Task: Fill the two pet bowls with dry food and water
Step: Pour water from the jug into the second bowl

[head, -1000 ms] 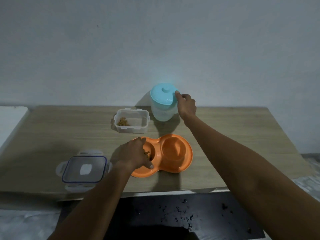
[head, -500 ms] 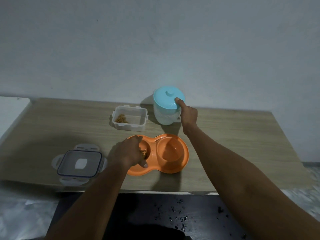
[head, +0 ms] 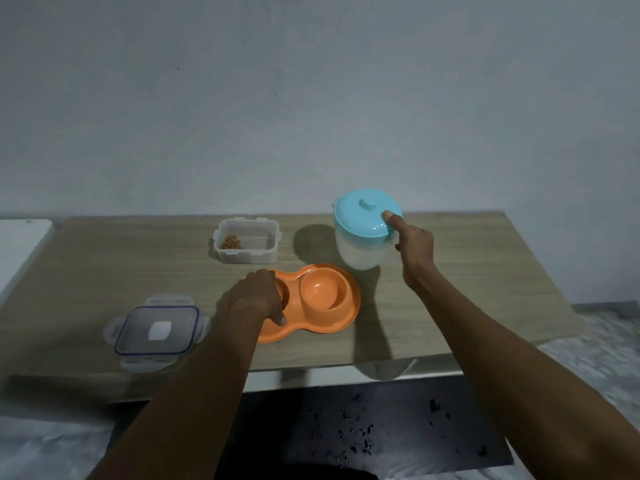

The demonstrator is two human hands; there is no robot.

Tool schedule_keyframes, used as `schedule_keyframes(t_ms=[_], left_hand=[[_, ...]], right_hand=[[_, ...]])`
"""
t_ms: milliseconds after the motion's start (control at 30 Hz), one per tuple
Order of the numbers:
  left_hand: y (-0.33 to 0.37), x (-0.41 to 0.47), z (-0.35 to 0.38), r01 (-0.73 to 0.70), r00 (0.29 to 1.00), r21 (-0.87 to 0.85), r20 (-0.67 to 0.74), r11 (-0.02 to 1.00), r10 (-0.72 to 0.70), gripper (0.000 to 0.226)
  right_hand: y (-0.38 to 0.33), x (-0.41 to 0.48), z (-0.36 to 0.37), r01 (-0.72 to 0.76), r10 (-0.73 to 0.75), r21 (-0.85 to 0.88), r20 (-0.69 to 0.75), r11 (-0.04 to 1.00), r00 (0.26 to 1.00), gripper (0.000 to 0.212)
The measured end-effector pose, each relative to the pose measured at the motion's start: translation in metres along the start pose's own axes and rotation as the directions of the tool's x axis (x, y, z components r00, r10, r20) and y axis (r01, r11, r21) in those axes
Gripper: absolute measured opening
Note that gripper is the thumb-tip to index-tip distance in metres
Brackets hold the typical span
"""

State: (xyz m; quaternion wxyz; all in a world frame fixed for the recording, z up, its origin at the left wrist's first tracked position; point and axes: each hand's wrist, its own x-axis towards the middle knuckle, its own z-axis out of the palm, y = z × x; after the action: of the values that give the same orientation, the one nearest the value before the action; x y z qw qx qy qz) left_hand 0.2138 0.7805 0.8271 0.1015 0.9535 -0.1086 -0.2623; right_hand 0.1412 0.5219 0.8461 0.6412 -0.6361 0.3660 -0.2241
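Two hands [head: 258, 296] [head: 414, 251], 1 double bowl [head: 332, 306], 1 jug [head: 363, 233], 1 container [head: 247, 240], 1 lid [head: 157, 330]

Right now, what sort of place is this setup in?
Probably a plain room at home, not a fitted kitchen. A bare wooden table stands against a blank painted wall, holding an orange double pet bowl, a clear food container and a blue-lidded water jug.

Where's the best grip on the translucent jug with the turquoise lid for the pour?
Probably the handle side, on the right of the translucent jug with the turquoise lid. The right hand is already there, thumb pressing the lid rim. The jug is upright and wide, so a one-handed body wrap looks awkward. The handle itself is hidden.
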Motion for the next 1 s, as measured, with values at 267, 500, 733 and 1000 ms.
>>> schedule_keyframes(t_ms=[267,500,733,1000], left_hand=[[0.002,-0.007,-0.002,-0.018,1.000,-0.020,0.004,1.000,0.018,0.105],[0.000,-0.006,-0.001,-0.026,1.000,-0.010,-0.001,1.000,0.026,0.105],[-0.001,-0.004,0.000,-0.032,0.999,0.000,0.015,0.999,0.032,0.107],[-0.002,-0.004,0.000,-0.036,0.999,-0.022,0.014,0.999,0.036,0.108]], right_hand=[[0.012,-0.023,-0.048,0.047,-0.045,-0.073,0.030,0.996,0.999,0.097],[0.021,-0.034,-0.059,0.025,-0.009,-0.176,0.088,0.984,0.996,0.071],[0.015,-0.047,-0.057,0.023,0.004,-0.274,0.096,0.961,0.995,0.062],[0.005,-0.057,-0.050,0.093,-0.051,-0.405,0.113,0.910,0.992,0.057]])
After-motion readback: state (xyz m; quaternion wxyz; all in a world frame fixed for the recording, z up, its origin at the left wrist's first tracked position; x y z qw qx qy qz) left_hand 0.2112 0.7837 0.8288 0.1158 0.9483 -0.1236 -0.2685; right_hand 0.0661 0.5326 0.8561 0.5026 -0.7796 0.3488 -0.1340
